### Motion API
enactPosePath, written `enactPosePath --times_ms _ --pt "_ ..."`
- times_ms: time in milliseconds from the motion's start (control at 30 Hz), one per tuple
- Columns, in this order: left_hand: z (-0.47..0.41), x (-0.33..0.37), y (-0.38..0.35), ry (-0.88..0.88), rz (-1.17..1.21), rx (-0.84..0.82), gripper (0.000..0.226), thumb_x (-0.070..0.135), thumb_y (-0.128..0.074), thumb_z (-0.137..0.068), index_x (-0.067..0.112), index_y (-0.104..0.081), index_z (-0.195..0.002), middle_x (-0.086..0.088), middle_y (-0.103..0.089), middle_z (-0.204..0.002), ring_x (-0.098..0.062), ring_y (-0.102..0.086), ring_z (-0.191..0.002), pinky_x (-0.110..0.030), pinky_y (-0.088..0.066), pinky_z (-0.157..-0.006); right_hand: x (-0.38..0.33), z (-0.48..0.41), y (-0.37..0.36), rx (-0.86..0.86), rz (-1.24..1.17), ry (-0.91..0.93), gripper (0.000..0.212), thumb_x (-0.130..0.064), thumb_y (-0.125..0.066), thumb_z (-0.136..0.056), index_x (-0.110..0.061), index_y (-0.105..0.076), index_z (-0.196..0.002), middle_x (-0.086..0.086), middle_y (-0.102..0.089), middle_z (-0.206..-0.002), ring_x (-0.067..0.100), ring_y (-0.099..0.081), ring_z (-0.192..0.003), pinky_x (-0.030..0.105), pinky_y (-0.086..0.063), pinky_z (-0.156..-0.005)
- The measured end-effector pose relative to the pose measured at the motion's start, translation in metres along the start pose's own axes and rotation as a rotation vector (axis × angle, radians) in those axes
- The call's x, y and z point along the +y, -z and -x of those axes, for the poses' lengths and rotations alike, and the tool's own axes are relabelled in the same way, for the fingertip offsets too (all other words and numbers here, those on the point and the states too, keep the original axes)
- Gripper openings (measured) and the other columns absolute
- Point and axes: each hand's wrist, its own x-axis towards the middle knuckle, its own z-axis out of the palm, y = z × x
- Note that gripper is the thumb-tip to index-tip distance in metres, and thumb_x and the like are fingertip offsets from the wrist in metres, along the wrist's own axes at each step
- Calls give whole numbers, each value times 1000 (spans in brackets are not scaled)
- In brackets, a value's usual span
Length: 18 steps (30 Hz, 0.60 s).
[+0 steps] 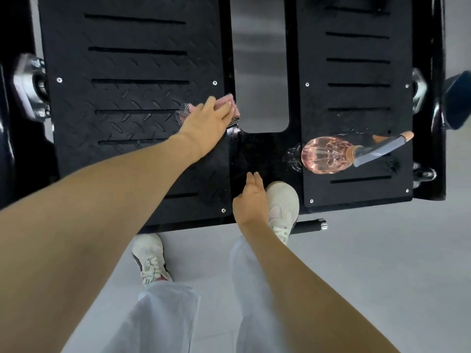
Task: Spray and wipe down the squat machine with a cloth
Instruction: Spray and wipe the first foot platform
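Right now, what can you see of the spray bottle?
The spray bottle has a rounded, clear pink-tinted body, plastic by its look, a tan collar and a grey spray head with a tan tip. It rests on the right footplate, head pointing right, apparently on its side. Wet streaks lie beside it. Nothing else touches it.

Two hands are in view: one left hand [209, 123] and one right hand [251, 200]. There is one cloth [230, 99] and one spray bottle [328, 154]. The squat machine [265, 154] carries two tread plates, a left plate [127, 98] and a right plate [356, 98], with one rounded opening [262, 98] between them. Seven screws [214, 82] show, three in the left plate and four in the right. Six slots [137, 50] can be counted in the left plate; the right plate's count is unsure behind the bottle. Two metal mounts show, a left mount [28, 82] and a right mount [419, 90]. There is one black bar [309, 226]. Two shoes show: a left shoe [149, 258] and a right shoe [283, 200].
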Motion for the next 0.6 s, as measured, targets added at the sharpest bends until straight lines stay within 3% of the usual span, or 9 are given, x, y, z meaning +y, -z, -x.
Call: enactPosePath --times_ms 67,167,233,333,400,533,600 --pt "22 20 -5 -49 55 23 73 7 -53 -90 4 -10 -150 -9 -25 -148 -30 -41 -112 -38 -43 -94 -4 -1 5 37 -66 -20 65 8 -39 -85 -3 -25 -148 15 -26 -154 29 -32 -138 33 -27 -114" --pt "75 56 -24 -308 57 -30 73 4 -50 -91 9 -10 -152 -8 -20 -148 -32 -38 -116 -43 -42 -97 -10 -3 14 69 -196 -93 63 8 -41 -87 -6 -28 -148 14 -34 -150 25 -35 -137 26 -28 -110" --pt "98 68 -35 -486 34 -16 72 7 -46 -93 12 -6 -153 -7 -20 -151 -33 -37 -115 -44 -42 -92 -9 -2 15 47 -204 -106 61 6 -43 -89 -6 -29 -147 12 -32 -151 24 -34 -138 25 -28 -110" --pt "90 53 -42 -555 32 36 71 8 -46 -94 15 -7 -153 -3 -28 -145 -29 -39 -111 -41 -40 -88 -9 4 11 4 -121 -70 62 3 -44 -91 -8 -26 -149 12 -22 -156 21 -25 -143 24 -23 -111" --pt "83 41 -39 -470 57 25 73 6 -49 -92 17 -10 -152 -3 -28 -145 -29 -39 -112 -40 -41 -88 -11 4 8 -11 -94 -71 65 4 -42 -90 -11 -22 -151 10 -15 -159 19 -20 -145 21 -21 -109" --pt "91 50 -36 -5 336 -44 80 5 -54 -85 20 -12 -152 3 -21 -153 -27 -39 -112 -37 -40 -90 -14 6 8 -10 -132 -104 70 7 -40 -88 -15 -20 -152 7 -10 -160 19 -20 -145 23 -27 -107" --pt "106 69 -36 34 363 -81 80 7 -52 -87 18 -7 -152 2 -16 -155 -28 -37 -114 -37 -40 -92 -12 6 8 -13 -140 -97 70 7 -40 -88 -14 -21 -151 7 -11 -160 19 -18 -145 22 -25 -108"
